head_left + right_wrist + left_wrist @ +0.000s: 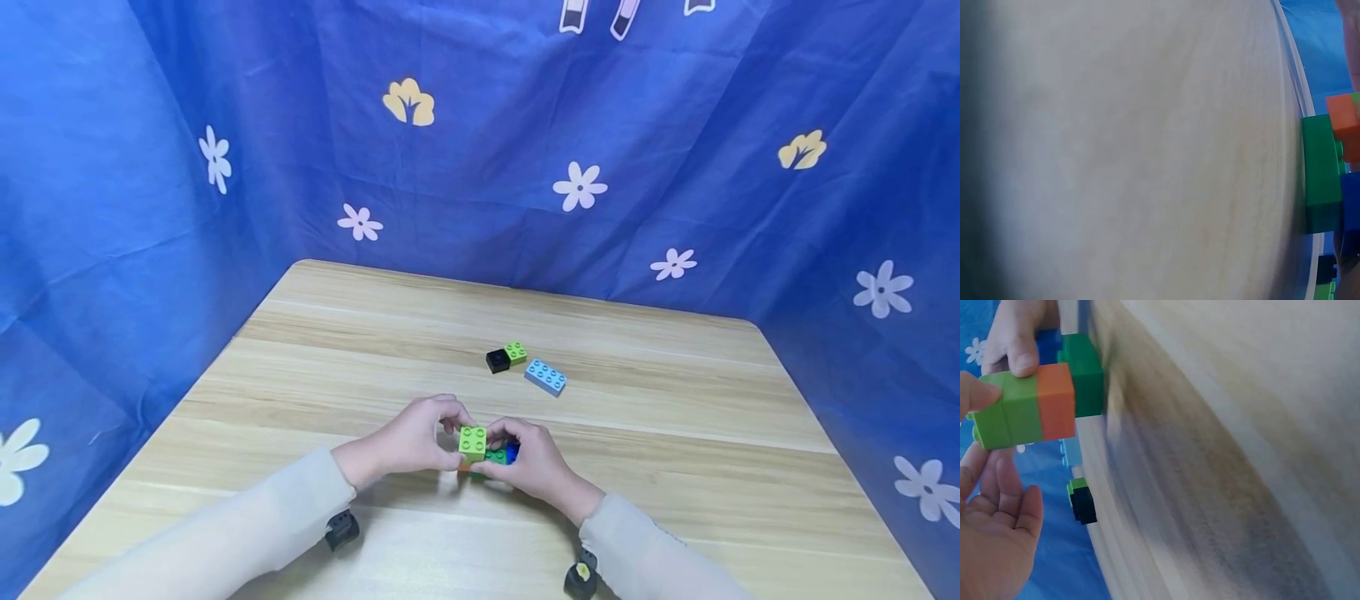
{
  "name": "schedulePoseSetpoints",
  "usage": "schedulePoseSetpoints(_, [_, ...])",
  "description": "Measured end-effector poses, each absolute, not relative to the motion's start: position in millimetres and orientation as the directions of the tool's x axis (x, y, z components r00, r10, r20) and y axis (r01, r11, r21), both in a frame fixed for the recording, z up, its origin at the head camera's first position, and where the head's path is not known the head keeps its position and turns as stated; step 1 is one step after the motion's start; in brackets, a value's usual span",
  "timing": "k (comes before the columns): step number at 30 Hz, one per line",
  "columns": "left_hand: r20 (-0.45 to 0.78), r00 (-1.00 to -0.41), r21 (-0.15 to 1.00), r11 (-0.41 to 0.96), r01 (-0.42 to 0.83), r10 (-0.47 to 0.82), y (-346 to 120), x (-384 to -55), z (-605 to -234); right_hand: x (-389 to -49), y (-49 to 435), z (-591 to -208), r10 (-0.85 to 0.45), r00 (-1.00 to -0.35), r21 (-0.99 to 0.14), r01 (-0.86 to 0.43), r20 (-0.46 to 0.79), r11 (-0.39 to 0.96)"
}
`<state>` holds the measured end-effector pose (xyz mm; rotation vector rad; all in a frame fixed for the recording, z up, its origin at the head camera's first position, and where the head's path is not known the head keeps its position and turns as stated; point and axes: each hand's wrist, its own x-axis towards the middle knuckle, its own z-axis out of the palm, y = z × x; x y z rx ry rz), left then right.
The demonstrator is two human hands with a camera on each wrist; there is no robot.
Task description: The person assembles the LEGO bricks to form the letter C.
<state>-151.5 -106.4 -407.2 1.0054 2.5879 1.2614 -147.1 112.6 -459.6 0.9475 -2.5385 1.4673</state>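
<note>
Between the two hands stands a stack of toy building bricks. A lime green brick (472, 440) tops it, with a second lime brick (1021, 407) beneath. Lower down come an orange brick (1056, 401) and a long green brick (1321, 175) lying on the table. A dark blue brick (1351, 209) sits on the green one, beside the orange. My left hand (418, 436) pinches the topmost lime brick between thumb and fingers. My right hand (531, 457) grips the stack from the right, its thumb against the lower lime brick; its other fingers are partly hidden.
Farther back on the wooden table (360, 333) lie a black brick (497, 360), a small lime brick (515, 352) touching it, and a light blue brick (545, 377). A blue flowered curtain (480, 167) surrounds the table's back and sides.
</note>
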Motion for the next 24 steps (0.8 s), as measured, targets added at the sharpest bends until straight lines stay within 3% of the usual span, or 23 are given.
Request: schedulePoseSetpoints(24, [0.181,-0.769,0.713,0.457,0.532,0.613,-106,-155,-407,-144,110,-449,-0.477,-0.758,-0.741,-0.611,0.445,0.278])
